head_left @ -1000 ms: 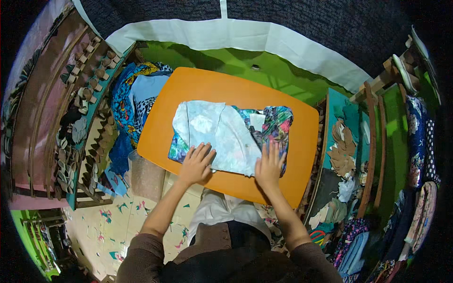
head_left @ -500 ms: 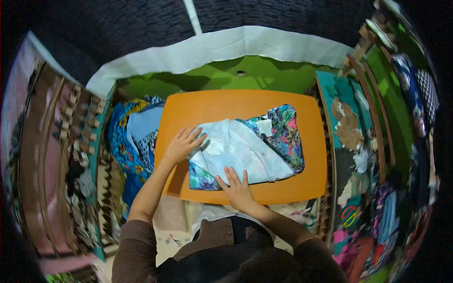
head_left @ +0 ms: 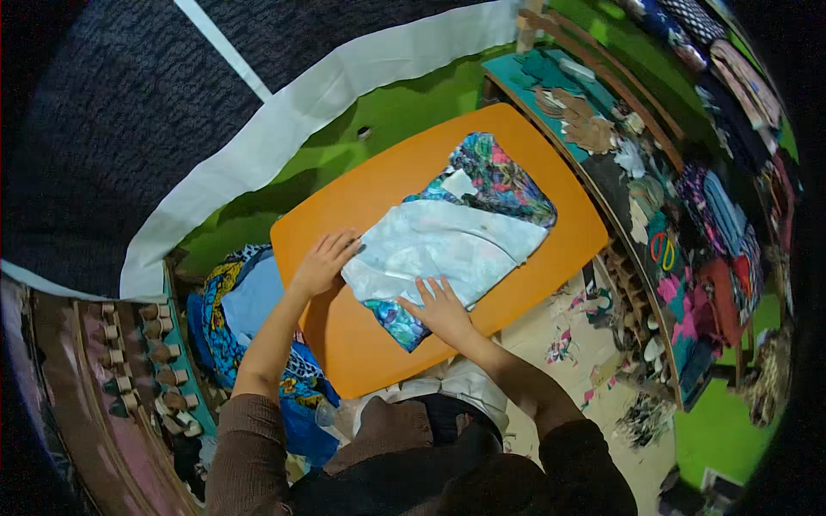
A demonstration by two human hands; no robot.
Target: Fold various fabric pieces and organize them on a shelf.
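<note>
On the orange table (head_left: 344,206) lies a folded piece of patterned cloth (head_left: 514,176), floral in blue, pink and dark tones, with its pale blue-white underside (head_left: 447,236) turned up over the middle. A small white patch (head_left: 459,182) shows near the far end. My left hand (head_left: 323,261) rests at the cloth's left edge, fingers stretched out and touching it. The right hand (head_left: 440,308) lies flat on the near edge of the pale side, fingers spread. Below it, a corner of floral cloth (head_left: 400,325) sticks out.
Left of the table is a heap of patterned fabrics (head_left: 249,301). Shoes sit on a rack (head_left: 159,353) at the far left. To the right, a bench (head_left: 594,159) carries cloth scraps and yellow-and-red-handled scissors (head_left: 662,249). Scraps lie on the floor (head_left: 551,353).
My view has turned, so the table and cloth appear tilted. My left hand has slid slightly nearer along the cloth's left edge, and the pale side looks smoother. The right hand stays near the front edge.
</note>
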